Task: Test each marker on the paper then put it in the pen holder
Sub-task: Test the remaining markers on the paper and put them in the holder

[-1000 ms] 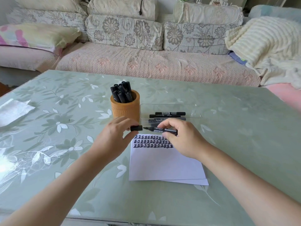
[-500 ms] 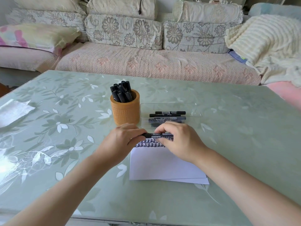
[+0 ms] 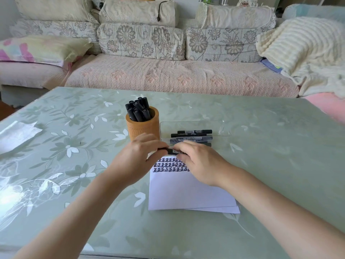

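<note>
Single head-worn wide-angle view, looking forward and down across a pale green floral glass-topped table (image 3: pixel 74 146), both forearms entering from the bottom edge with the left hand (image 3: pixel 138 157) and right hand (image 3: pixel 201 163) meeting close to frame centre. Nearest ground is the table's front edge at the bottom; mid-frame sit a white sheet of paper with rows of black marks (image 3: pixel 186 191) and an orange cylindrical pen holder (image 3: pixel 142 128). Farther off, a floral-cushioned beige sofa (image 3: pixel 168 75) fills the top third, faced head-on; straight lines bow toward the frame edges; no second view to compare.
</note>
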The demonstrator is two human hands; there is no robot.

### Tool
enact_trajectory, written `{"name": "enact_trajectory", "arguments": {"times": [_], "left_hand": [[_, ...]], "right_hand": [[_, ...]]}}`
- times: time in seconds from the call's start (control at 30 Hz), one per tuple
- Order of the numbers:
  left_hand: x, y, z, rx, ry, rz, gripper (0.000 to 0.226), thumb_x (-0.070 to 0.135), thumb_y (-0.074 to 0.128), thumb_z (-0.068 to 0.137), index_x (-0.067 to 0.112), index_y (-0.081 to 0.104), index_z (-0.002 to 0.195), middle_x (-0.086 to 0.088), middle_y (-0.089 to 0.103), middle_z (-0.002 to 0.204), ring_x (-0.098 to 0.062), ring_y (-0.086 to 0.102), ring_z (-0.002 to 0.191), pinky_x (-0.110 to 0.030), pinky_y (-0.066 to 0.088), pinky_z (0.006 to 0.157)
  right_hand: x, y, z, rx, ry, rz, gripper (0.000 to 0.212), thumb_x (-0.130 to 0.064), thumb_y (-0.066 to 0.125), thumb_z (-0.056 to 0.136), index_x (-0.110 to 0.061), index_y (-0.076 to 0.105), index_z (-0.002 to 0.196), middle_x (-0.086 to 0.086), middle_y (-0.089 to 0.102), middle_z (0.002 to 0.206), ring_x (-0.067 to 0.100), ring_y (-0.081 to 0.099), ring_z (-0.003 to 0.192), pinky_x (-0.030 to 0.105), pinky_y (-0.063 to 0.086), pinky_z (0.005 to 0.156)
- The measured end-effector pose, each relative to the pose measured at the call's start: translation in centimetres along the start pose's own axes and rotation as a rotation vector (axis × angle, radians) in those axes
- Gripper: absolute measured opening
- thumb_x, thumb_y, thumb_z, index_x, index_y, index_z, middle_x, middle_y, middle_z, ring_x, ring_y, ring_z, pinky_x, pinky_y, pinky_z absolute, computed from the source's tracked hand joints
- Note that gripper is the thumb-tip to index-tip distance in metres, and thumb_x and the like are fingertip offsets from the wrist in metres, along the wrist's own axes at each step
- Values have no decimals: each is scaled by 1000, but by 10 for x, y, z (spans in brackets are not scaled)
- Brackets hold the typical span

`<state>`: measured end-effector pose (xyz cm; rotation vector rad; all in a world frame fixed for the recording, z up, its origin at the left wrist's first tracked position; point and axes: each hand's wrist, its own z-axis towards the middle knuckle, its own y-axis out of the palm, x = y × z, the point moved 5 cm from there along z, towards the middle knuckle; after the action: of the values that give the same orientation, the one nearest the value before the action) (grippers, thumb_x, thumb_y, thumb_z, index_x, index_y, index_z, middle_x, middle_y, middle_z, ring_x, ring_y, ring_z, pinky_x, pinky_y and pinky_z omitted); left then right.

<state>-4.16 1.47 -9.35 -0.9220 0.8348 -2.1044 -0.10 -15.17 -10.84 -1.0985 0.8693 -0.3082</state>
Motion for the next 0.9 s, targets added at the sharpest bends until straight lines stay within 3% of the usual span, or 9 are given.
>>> {"name": "enact_trajectory", "arguments": {"times": [0.13, 0.27, 0.33, 0.43, 0.57, 0.67, 0.77, 0.83, 0.9], "left_hand": [[-15, -28, 18, 264, -104, -5, 19, 23, 56, 94, 17, 67, 108, 6, 59, 100, -13, 58, 92, -26, 47, 81], [-45, -51, 27, 472, -307, 7, 25, 14, 61, 87, 19, 61, 112, 3, 55, 107, -18, 53, 100, -36, 46, 90], [-58, -51, 32, 443, -405, -46, 36, 22, 62, 86, 24, 54, 121, 5, 50, 118, -18, 48, 112, -38, 42, 98], [-78, -41, 36, 338, -581, -200, 56, 39, 63, 82, 34, 42, 133, 9, 41, 132, -13, 39, 127, -37, 35, 105], [-93, -28, 42, 272, -703, -568, 71, 43, 69, 81, 37, 35, 142, 5, 40, 146, -7, 39, 128, -37, 36, 108], [-97, -22, 48, 209, -720, -608, 82, 44, 73, 77, 37, 29, 146, 0, 49, 137, -13, 48, 119, -34, 39, 103], [-100, -19, 50, 168, -712, -585, 97, 54, 77, 64, 39, 26, 145, 3, 54, 127, -13, 53, 115, -28, 40, 97], [-103, -15, 49, 129, -696, -573, 107, 60, 78, 53, 44, 24, 143, 4, 57, 125, -12, 57, 114, -32, 44, 101], [-108, -12, 47, 135, -683, -561, 102, 53, 79, 53, 50, 25, 139, 1, 60, 121, -14, 60, 111, -39, 48, 99]], "right_hand": [[1, -3, 2, 45, 63, 62, 32, -26, 40, 104, -29, 50, 134, -9, 56, 122, 16, 56, 107, 39, 46, 91], [0, -12, 12, 146, 108, 243, 24, -24, 39, 104, -27, 58, 119, -14, 59, 95, 4, 54, 88, 27, 42, 80], [-2, -21, 25, 207, 135, 358, 18, -20, 45, 102, -25, 60, 110, -11, 57, 85, 4, 54, 78, 25, 43, 74], [-4, -42, 56, 353, 164, 459, 13, -20, 53, 99, -21, 63, 107, 0, 67, 88, 10, 62, 81, 26, 49, 76], [-11, -64, 107, 516, 129, 541, 6, -20, 60, 95, -20, 65, 98, -1, 71, 92, 13, 70, 84, 33, 55, 78], [-16, -62, 139, 506, 123, 527, 4, -18, 63, 93, -21, 64, 91, 2, 73, 90, 14, 72, 82, 34, 57, 77], [-16, -47, 158, 399, 152, 458, 6, -17, 67, 89, -23, 65, 88, -1, 74, 89, 15, 73, 82, 39, 58, 84], [-16, -37, 161, 335, 157, 359, 8, -19, 69, 87, -26, 66, 86, -5, 73, 88, 14, 71, 85, 37, 57, 86], [-16, -32, 160, 324, 162, 286, 4, -23, 69, 88, -26, 69, 90, -7, 73, 89, 11, 68, 88, 29, 53, 81]]}}
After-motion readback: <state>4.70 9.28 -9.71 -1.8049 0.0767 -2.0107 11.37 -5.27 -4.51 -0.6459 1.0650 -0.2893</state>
